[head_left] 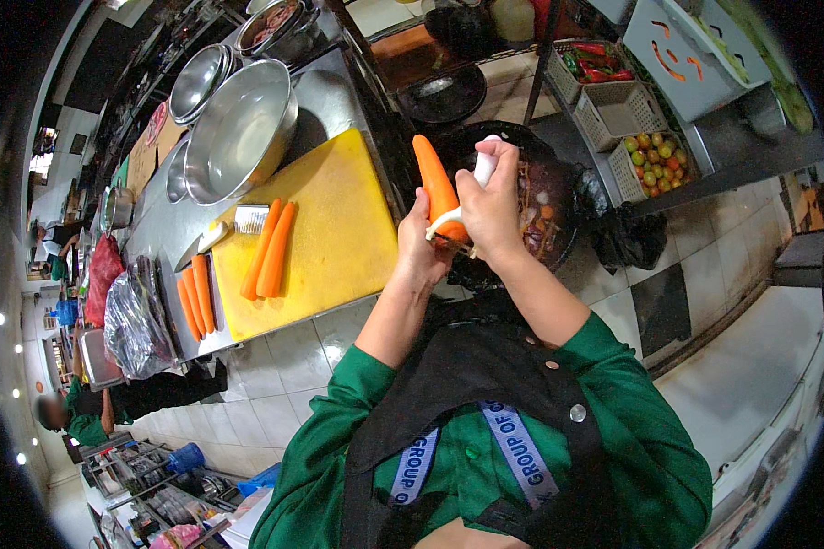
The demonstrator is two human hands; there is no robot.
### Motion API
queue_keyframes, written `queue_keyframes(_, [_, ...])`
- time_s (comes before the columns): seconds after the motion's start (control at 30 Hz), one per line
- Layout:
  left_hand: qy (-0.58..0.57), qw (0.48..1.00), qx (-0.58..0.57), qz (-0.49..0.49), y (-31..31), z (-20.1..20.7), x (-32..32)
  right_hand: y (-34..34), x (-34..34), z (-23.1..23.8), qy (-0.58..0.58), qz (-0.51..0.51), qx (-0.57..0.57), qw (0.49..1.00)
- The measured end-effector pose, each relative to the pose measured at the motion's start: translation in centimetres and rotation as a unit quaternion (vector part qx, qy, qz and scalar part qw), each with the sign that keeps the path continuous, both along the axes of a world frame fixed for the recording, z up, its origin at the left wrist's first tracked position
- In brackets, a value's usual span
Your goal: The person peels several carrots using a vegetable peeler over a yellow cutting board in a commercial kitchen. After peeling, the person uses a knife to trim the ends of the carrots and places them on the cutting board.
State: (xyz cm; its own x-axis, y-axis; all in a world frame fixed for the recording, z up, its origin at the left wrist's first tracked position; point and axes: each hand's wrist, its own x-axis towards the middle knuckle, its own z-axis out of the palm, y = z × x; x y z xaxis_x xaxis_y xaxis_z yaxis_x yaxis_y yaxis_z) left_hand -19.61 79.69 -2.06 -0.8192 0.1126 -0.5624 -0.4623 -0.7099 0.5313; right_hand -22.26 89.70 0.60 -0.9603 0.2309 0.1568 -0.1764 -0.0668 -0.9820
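My left hand point(421, 245) grips a thick orange carrot point(438, 178) near its lower end, tip pointing up and away. My right hand point(493, 206) is closed around a white peeler point(487, 165), and its head lies across the carrot's lower part. Both hands are over the near side of a black-lined bin point(558, 174) holding peelings and scraps. On the yellow cutting board point(339, 233) to the left lie two peeled carrots point(273, 256). Beside them is a metal-bladed tool point(250, 219), perhaps a crinkle cutter. A knife point(201, 243) rests at the board's left edge, near several more carrots point(196, 295).
A large steel bowl of liquid point(279, 119) stands behind the board on the steel table point(325, 91). At right, a shelf carries baskets of peppers point(595, 69) and small tomatoes point(655, 160), plus a grey crate point(677, 55). Another person point(87, 416) stands at far left.
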Motion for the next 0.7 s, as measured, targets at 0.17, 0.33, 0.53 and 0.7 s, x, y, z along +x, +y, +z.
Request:
queue_keyframes(0.17, [0.078,0.993,-0.051,-0.071,0.5,2.2,1.2,0.7,-3.4,0.6,0.021,-0.026,0.060,0.998])
queue_keyframes(0.33, [0.082,0.971,-0.072,-0.213,-1.1,4.4,2.5,6.0,-10.9,2.7,-0.061,-0.153,0.091,0.982])
queue_keyframes(0.53, [0.026,0.998,-0.023,-0.058,-0.7,2.5,1.4,4.1,-4.3,1.3,0.008,-0.070,0.005,0.997])
queue_keyframes(0.7, [0.026,1.000,-0.002,0.000,0.3,2.0,1.2,-0.1,1.0,0.5,-0.001,-0.021,0.020,1.000])
